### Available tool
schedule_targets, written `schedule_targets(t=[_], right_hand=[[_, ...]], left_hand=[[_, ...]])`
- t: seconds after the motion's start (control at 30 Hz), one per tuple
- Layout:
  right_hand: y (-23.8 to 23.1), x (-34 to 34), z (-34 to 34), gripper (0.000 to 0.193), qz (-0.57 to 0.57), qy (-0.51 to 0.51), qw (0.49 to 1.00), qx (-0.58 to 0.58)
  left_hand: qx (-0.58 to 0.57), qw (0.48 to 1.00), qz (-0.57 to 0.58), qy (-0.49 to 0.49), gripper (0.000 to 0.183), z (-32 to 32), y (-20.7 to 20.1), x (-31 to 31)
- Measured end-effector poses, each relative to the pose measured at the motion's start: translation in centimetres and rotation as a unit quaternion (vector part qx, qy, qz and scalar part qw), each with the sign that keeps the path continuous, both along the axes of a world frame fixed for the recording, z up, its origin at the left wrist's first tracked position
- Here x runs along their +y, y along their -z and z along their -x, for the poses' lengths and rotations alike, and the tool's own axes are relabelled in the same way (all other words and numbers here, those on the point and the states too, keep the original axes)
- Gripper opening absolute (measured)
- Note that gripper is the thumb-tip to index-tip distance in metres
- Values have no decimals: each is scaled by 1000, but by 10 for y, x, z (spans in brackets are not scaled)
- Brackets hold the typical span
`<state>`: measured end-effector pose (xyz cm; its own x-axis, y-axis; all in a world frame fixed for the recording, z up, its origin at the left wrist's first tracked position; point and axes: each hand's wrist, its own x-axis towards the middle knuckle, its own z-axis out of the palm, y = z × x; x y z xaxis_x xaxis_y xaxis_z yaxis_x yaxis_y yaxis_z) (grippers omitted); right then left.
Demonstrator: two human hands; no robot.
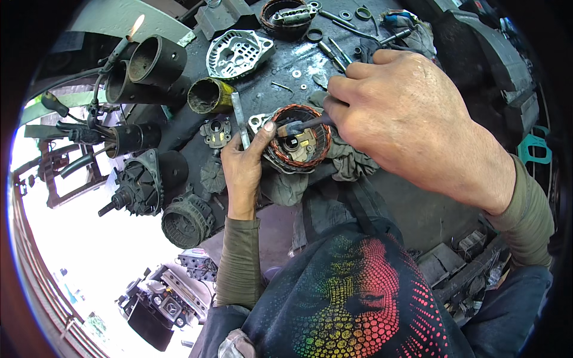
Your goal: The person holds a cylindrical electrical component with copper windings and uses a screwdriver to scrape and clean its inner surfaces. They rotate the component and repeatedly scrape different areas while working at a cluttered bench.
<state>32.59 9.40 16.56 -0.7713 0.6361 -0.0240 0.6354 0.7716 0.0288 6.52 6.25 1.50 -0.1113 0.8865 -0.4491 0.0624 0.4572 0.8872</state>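
On the workbench, an alternator housing point(261, 121) carries a ring of copper windings point(326, 143), tilted a little toward me. My left hand point(243, 170) grips a flat grey metal bar point(239, 113), which sticks up past the fingers. Its thumb presses on the left rim of the winding ring. Closed around a dark rod, my right hand point(406, 104) holds what looks like a block-headed soldering iron point(290, 129). The iron's head lies over the upper left inside of the ring, above the metal parts within. Whether it touches them I cannot tell.
Upper left, a flame point(138, 24) burns at a torch nozzle beside metal cylinders point(156, 59). A yellow can point(222, 95), a silver end cover point(239, 53) and a rotor assembly point(134, 185) surround the housing. Grey rags point(352, 160) lie by it; tools and washers lie beyond.
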Motion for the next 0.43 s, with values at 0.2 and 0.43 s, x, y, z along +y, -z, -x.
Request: schedule_targets(t=[0.2,0.43], right_hand=[[0,-1,2,22,-12,-5,1000,15],[0,-1,8,18,-10,-8,1000,20]], left_hand=[[5,1000,1,2,44,1,2,1],[5,1000,7,-3,42,0,1,0]])
